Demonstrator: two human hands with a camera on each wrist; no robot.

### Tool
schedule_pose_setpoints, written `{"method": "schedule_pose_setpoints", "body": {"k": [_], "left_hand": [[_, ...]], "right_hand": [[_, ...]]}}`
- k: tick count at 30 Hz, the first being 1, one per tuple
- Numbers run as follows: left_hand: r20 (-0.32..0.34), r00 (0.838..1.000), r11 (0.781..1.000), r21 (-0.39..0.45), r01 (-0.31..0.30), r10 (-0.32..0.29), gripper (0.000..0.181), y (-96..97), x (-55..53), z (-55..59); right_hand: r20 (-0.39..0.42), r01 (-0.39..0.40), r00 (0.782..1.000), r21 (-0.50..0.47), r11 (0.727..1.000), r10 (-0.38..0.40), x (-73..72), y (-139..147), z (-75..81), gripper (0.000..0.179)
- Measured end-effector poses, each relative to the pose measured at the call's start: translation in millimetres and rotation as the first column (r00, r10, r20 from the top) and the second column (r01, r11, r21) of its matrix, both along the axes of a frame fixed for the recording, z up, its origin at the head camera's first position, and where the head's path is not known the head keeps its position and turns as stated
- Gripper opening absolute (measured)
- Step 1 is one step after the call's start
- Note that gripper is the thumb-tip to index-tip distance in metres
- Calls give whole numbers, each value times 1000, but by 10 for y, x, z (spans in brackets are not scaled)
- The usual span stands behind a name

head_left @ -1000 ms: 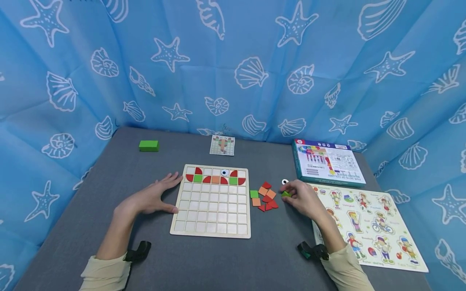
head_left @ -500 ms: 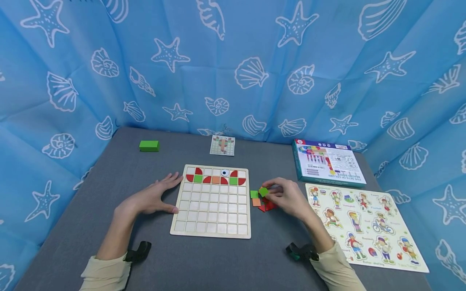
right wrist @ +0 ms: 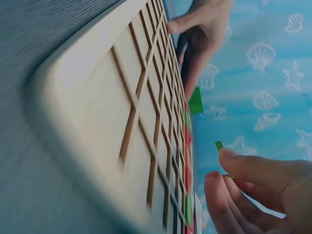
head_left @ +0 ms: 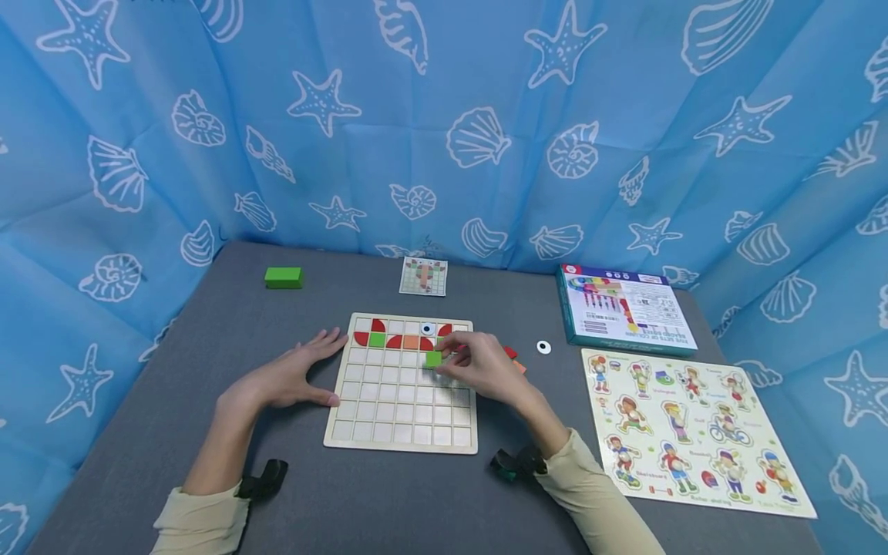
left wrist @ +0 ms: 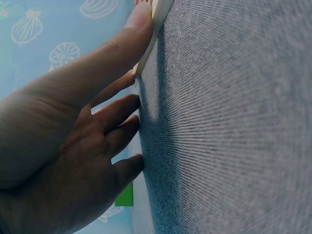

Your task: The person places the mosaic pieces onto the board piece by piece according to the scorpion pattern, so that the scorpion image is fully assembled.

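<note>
A pale wooden grid board (head_left: 398,435) lies mid-table, with red quarter-circle, green square and orange square tiles plus one eye tile (head_left: 428,329) in its two far rows. My left hand (head_left: 284,379) is spread at the board's left edge; in the left wrist view the thumb (left wrist: 139,17) touches the rim. Between thumb and fingers, my right hand (head_left: 482,365) pinches a small green tile (head_left: 433,360) over the board, just nearer than the filled rows. That tile also shows edge-on in the right wrist view. The right hand covers the board's right tiles and most of the loose pile.
A red tile (head_left: 510,352) and an orange tile (head_left: 519,367) peek out past the right hand. Another eye tile (head_left: 544,348) lies farther right. A pattern card (head_left: 424,277), a green block (head_left: 284,277), a boxed set (head_left: 627,312) and a picture puzzle board (head_left: 701,439) stand around.
My right hand has carried the green tile leftward from beside the loose eye tile, past the pile, to above the board. The left hand stays at the board's edge.
</note>
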State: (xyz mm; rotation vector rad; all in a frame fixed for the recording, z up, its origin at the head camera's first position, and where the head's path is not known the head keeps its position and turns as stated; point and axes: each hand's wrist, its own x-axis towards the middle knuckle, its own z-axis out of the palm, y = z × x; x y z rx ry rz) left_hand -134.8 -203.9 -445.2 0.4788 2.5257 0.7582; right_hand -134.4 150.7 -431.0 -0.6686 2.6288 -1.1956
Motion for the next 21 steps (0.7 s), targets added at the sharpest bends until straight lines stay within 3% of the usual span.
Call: {"method": "schedule_pose_setpoints", "body": {"k": [7, 13, 21], "left_hand": [[-10, 1000, 1000, 8, 18, -18, 113, -2, -12, -9], [-2, 1000, 1000, 4, 24, -24, 113, 3, -14, 1], [-2, 1000, 1000, 9, 16, -16, 113, 2, 1, 11]], "right_hand": [[13, -102, 995, 31, 994, 102, -180, -403, -61, 23], [-1, -93, 996, 108, 990, 94, -278, -616, -112, 23], [-34, -90, 995, 161, 983, 97, -266, -729, -87, 21]]}}
